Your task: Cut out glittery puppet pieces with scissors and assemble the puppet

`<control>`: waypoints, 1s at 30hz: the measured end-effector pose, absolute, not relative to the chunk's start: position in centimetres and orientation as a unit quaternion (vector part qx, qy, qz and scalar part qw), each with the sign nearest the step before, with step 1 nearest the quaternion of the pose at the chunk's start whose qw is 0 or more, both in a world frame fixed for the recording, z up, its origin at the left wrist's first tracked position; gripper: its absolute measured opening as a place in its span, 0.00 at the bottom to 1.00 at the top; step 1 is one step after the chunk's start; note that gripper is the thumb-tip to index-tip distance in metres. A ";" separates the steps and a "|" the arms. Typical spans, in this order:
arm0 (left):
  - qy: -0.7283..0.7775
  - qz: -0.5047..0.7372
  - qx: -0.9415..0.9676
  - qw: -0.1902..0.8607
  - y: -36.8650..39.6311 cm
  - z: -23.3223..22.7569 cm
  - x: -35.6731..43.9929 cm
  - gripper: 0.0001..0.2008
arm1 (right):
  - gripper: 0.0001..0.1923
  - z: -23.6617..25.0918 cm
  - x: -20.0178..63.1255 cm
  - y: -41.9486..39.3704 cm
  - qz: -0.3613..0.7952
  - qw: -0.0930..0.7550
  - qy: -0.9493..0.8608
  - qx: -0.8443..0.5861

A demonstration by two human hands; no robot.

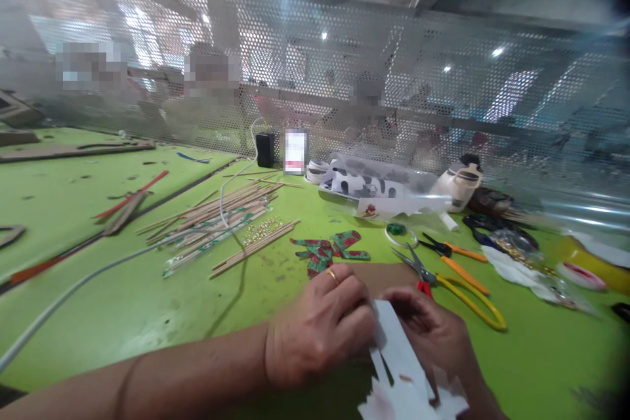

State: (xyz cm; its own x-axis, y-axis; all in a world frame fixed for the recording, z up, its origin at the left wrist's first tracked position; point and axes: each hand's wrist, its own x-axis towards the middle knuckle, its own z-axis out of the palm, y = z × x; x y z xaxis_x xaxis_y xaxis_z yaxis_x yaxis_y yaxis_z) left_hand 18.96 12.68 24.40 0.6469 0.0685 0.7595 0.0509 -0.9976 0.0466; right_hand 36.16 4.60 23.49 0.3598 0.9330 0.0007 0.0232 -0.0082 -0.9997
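A white paper cut-out (399, 344) with narrow slits and jagged lower parts is between my hands, close to me. My left hand (327, 328), with a ring on one finger, is closed with its fingertips at the paper's upper left edge. On the paper's other side, my right hand (438, 328) has its fingers curled around the edge; its fingertips are partly hidden. Just beyond them lie green and red patterned cut pieces (327, 249) and a piece of brown card (391, 277). Scissors with yellow handles (472, 298) rest near my right hand.
Orange-handled pliers (460, 256) lie beyond the scissors. Thin wooden sticks (207, 210) and gold beads (263, 230) are at left, crossed by a white cable (108, 269). A phone (295, 152) stands before a perforated metal screen (315, 59), with people behind it.
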 end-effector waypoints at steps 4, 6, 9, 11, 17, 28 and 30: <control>0.028 0.414 0.910 0.021 12.7 24.4 18.9 0.14 | 0.18 23.3 36.1 4.6 0.388 0.574 -0.406 -0.596; 0.029 0.413 0.910 0.024 12.7 24.4 18.8 0.14 | 0.18 23.1 36.0 4.7 0.382 0.578 -0.406 -0.596; 0.026 0.415 0.909 0.030 12.7 24.4 18.9 0.14 | 0.17 22.9 35.8 4.6 0.383 0.583 -0.399 -0.595; 0.033 0.423 0.905 0.036 12.7 24.3 18.9 0.13 | 0.16 22.9 35.7 4.6 0.387 0.588 -0.390 -0.593; 0.021 0.422 0.906 0.014 12.9 24.6 18.7 0.14 | 0.19 23.5 35.3 4.7 0.401 0.602 -0.366 -0.585; 0.025 0.414 0.910 0.006 13.0 24.6 18.8 0.13 | 0.21 23.5 35.4 4.9 0.410 0.602 -0.377 -0.572; 0.030 0.414 0.910 0.007 12.9 24.6 18.8 0.13 | 0.21 23.3 35.4 5.0 0.401 0.604 -0.384 -0.572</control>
State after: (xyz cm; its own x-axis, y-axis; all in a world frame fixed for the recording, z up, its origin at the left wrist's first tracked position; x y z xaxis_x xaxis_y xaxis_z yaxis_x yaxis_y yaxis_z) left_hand 18.79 12.87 24.55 0.6556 0.0597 0.7528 0.0484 -0.9981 0.0370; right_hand 35.40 4.96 23.25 0.3847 0.9230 0.0053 -0.0457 0.0248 -0.9986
